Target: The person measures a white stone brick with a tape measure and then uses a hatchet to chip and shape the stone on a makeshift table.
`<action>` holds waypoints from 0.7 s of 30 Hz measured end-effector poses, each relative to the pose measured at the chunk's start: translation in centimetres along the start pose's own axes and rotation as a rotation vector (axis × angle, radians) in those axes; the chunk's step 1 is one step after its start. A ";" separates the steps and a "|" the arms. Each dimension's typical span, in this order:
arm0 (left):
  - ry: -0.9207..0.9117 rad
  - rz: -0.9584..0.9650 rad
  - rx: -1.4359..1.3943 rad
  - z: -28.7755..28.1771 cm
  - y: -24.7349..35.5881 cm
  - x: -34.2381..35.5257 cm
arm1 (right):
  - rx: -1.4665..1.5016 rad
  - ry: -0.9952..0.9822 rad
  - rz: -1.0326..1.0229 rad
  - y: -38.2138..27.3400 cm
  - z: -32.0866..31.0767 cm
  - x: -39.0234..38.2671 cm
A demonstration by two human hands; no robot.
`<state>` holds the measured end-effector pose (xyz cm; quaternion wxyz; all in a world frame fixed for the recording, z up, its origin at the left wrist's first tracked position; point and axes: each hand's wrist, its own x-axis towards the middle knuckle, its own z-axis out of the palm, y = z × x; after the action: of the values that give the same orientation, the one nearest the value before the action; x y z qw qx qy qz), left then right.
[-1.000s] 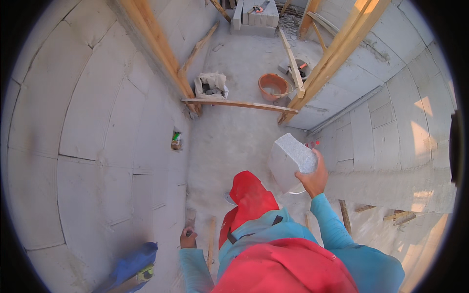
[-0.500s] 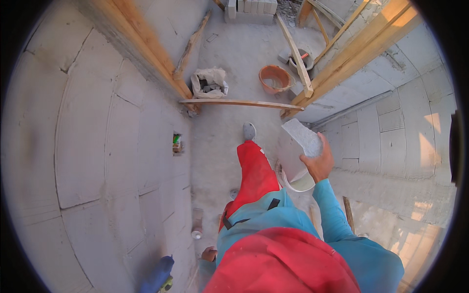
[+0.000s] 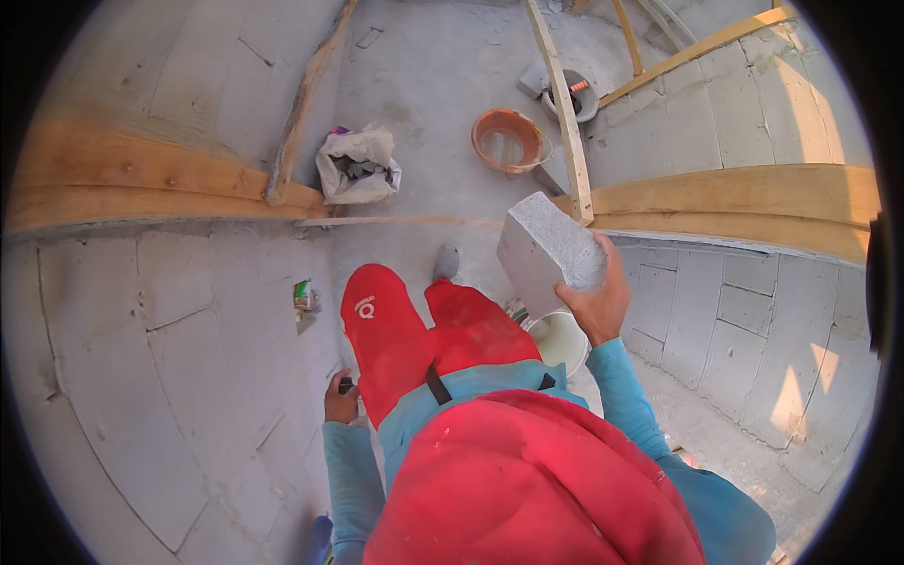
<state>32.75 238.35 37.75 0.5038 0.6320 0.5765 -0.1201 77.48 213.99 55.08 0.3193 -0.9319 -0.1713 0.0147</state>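
My right hand [image 3: 600, 299] grips a grey aerated concrete block [image 3: 546, 252] at its near right end, thumb on one face and fingers round the edge. The block is held up in the air, tilted, at the right of my legs. Behind it, lower down, a white bucket [image 3: 562, 343] is partly covered by the block and my arm. At my left side, close to the block wall, my left hand [image 3: 341, 399] is curled with a small dark thing showing between its fingers. What that is cannot be made out.
Ahead, a thin wooden strip [image 3: 405, 221] crosses the doorway low down, between timber beams [image 3: 716, 200]. Beyond it stand an orange tub [image 3: 507, 141], a white sack of rubble [image 3: 360, 168], a long slanting plank [image 3: 562, 104] and a grey bucket [image 3: 580, 96]. Block walls [image 3: 141, 377] flank me.
I have stepped forward toward the doorway, my left leg now raised in front. The block has turned in my right hand and moved slightly left. My left hand has come forward along the wall.
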 end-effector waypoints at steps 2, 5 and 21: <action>0.015 0.036 -0.037 -1.4 6.8 2.5 | 0.023 0.058 0.022 -1.5 -1.3 3.4; -0.050 0.231 -0.194 -2.0 11.6 6.4 | 0.053 0.155 0.036 -3.3 -2.8 8.0; -0.463 0.190 0.194 2.6 33.0 28.9 | -0.050 0.612 0.428 5.6 0.8 35.6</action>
<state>70.80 259.55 31.79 0.5685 0.6842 0.3697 -0.2682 112.61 222.04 53.94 0.3224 -0.9154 0.1306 -0.2024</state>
